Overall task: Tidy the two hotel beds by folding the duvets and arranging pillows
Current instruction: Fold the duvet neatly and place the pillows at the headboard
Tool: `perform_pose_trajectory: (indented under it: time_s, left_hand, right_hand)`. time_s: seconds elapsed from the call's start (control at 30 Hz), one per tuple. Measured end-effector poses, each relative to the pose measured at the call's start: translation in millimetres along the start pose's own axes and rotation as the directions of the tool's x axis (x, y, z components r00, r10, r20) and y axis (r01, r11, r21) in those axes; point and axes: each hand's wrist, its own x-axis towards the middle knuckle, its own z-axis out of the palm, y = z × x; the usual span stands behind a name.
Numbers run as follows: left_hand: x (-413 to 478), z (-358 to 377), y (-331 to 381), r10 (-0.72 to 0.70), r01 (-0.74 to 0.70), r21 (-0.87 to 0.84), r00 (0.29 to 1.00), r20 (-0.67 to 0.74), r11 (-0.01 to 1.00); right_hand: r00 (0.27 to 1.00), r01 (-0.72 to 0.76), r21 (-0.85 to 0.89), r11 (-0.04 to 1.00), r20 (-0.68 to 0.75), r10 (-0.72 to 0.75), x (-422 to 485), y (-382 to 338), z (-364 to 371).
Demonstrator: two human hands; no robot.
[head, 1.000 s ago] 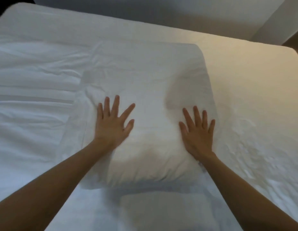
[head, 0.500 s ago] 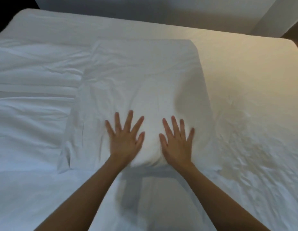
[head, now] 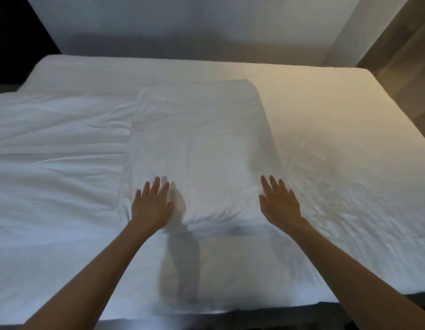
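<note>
Item: white bed with smooth white sheet [head: 330, 110]. It fills most of the view. The near edge ends at a dark strip along the bottom, and the left side is cut off by the frame.

Item: white rectangular pillow in a creased cotton case [head: 202, 144]. It lies flat in the middle of the bed, long side running near to far. The far right corner is rounded, and the left edge meets the duvet. The near edge is puckered into small folds between the two hands.

Item: rumpled white duvet [head: 54, 148]. It is on the left half of the bed, lying in long horizontal ridges. How many layers it has cannot be told.

Item: left hand [head: 151, 207]. The palm is down on the near left corner of the pillow, fingers straight and slightly spread, gripping nothing. Its shadow darkens the case just to the right.

Item: right hand [head: 279, 203]. It is at the near right edge of the pillow, fingers straight and close together, gripping nothing. It is slightly blurred, and whether the palm presses on the pillow or on the sheet beside it is unclear.

Item: pale plain wall [head: 183, 25]. It stands beyond the far edge of the bed.

Item: brown wooden panel [head: 401, 44]. It is at the far right, partly cut off by the frame.
</note>
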Motion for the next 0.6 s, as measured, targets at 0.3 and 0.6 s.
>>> perform_pose_trajectory:
  time_s: [0.3, 0.6]
  left_hand:
    - [-108.0, -95.8, -0.4, 0.186, -0.211, -0.027, 0.908, -0.374, 0.977]
    - [-238.0, -143.7, 9.3, 0.118, -0.154, -0.032, 0.859, -0.498, 0.988]
  right_hand:
    - [0.925, 0.21, -0.046, 0.977, -0.313, -0.214, -120.2, -58.8, -82.0]
    - [0.825, 0.371, -0.131, 0.919, -0.408, -0.391, -242.9, -67.2, -121.1]
